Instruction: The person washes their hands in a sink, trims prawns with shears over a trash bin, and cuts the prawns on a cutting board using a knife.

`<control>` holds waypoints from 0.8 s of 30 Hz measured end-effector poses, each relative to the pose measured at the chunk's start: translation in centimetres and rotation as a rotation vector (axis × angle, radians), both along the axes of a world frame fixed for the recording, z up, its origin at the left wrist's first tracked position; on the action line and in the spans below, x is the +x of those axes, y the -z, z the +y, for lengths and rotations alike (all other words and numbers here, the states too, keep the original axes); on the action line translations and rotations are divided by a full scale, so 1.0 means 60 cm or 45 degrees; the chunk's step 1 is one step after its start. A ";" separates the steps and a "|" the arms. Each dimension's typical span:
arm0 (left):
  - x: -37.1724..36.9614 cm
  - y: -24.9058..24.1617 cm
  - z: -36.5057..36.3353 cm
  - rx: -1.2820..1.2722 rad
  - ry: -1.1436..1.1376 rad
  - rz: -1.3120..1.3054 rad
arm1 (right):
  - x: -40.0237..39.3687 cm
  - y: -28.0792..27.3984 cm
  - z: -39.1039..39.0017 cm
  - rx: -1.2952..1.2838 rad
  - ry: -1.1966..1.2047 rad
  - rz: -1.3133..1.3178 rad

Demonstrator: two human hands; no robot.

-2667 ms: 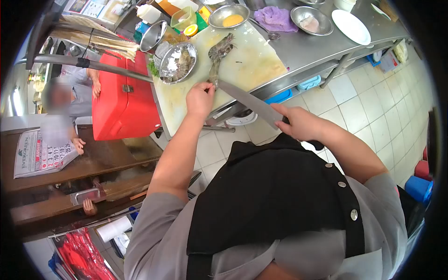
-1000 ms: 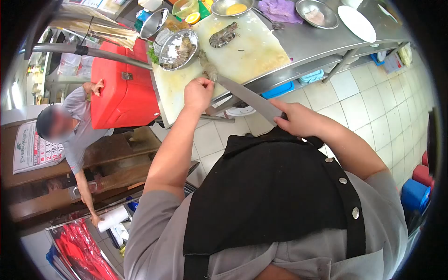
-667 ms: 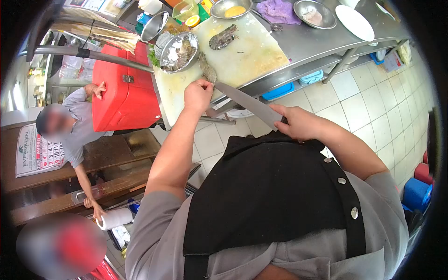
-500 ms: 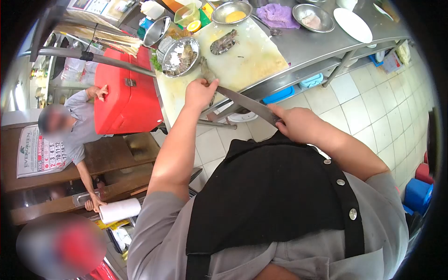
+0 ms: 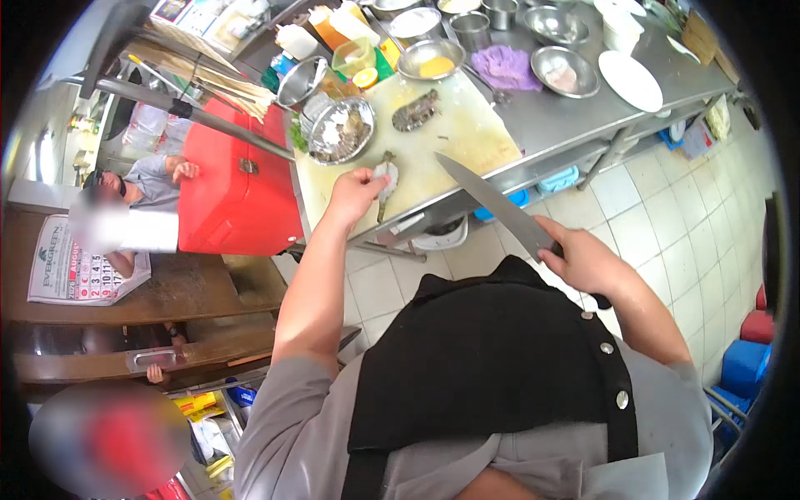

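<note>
My left hand (image 5: pixel 357 198) pinches the edge of a prawn (image 5: pixel 387 182) on the white cutting board (image 5: pixel 467 142), near its front edge. Pale flesh shows on the prawn, and its dark tail end points toward me. In my right hand (image 5: pixel 583 257) is the handle of a large kitchen knife (image 5: pixel 492 198). Its blade slants up and left over the board's front edge, apart from the prawn. Another dark-shelled prawn (image 5: pixel 415 111) lies farther back on the board. To the left stands a metal bowl (image 5: pixel 372 125) holding prawns and something white.
A red cooler box (image 5: pixel 233 183) stands left of the board, with a co-worker (image 5: pixel 154 192) behind it. At the back are a bowl with yellow liquid (image 5: pixel 432 60), a purple cloth (image 5: pixel 507 68), a bowl with pale meat (image 5: pixel 565 73) and a white oval plate (image 5: pixel 630 81).
The knife has moved right, away from the prawn and my left hand. The prawn now shows pale, opened flesh. The co-worker on the left has raised the white roll.
</note>
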State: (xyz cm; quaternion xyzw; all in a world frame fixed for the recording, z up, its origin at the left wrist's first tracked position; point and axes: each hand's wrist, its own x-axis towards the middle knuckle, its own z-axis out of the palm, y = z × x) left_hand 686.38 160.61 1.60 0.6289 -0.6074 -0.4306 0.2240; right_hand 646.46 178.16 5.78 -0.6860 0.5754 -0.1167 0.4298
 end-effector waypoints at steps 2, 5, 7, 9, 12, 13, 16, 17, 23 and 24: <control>-0.003 -0.064 0.009 -0.071 -0.070 0.073 | -0.004 -0.009 0.007 -0.012 0.031 -0.024; 0.022 -0.128 -0.028 -0.274 -0.072 0.124 | -0.001 -0.031 0.013 0.079 0.078 -0.010; 0.028 -0.165 -0.065 -0.502 -0.087 -0.096 | -0.001 -0.036 0.020 0.122 0.123 -0.013; 0.030 -0.183 -0.109 -0.498 -0.138 -0.550 | -0.002 -0.023 0.027 0.116 0.161 -0.034; -0.003 -0.139 -0.160 -1.151 0.137 -0.964 | -0.004 -0.015 0.040 0.113 0.181 -0.004; -0.040 -0.134 -0.170 -0.906 0.237 -0.848 | -0.004 -0.016 0.043 0.128 0.192 0.009; -0.152 -0.069 -0.199 -0.642 0.461 -0.955 | -0.001 -0.017 0.050 0.191 0.216 0.000; -0.177 -0.065 -0.198 -0.549 0.561 -1.193 | 0.001 -0.021 0.052 0.223 0.225 0.002; -0.221 -0.058 -0.225 -0.144 0.688 -1.591 | -0.010 -0.019 0.066 0.253 0.261 -0.053; -0.224 -0.065 -0.220 -0.133 0.667 -1.584 | -0.012 -0.017 0.068 0.250 0.258 -0.064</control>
